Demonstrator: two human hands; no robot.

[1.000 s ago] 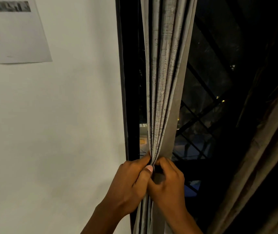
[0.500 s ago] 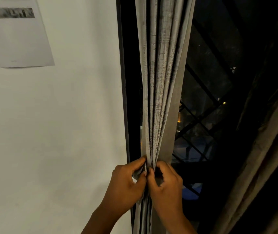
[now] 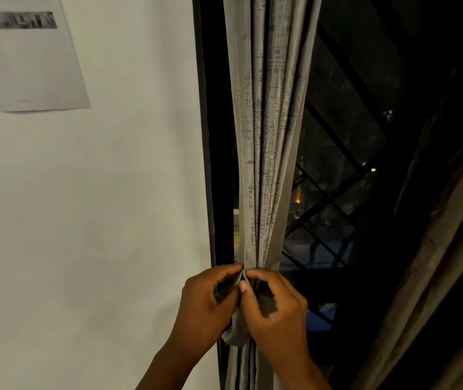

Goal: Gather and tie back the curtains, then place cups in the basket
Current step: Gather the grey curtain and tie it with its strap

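A grey patterned curtain [image 3: 266, 130] hangs gathered into a narrow bundle in front of the dark window, next to the left frame. My left hand [image 3: 206, 308] and my right hand [image 3: 276, 311] meet at the bundle's narrowest point. Both pinch grey fabric there, the fingertips touching each other. A loose fold of the same grey cloth [image 3: 236, 332] hangs between the two hands; whether it is a tie-back strip or part of the curtain I cannot tell. No cups or basket are in view.
A white wall [image 3: 98, 220] fills the left, with a printed paper sheet [image 3: 25, 52] stuck at the top left. The black window frame [image 3: 210, 164] stands beside the curtain. A diamond metal grille [image 3: 334, 198] covers the dark window. A second brownish curtain [image 3: 444, 249] hangs at the right.
Both hands have slipped slightly lower on the bundle and drawn the fabric tighter. A loose fold now bulges out between them. The view has tilted down a little.
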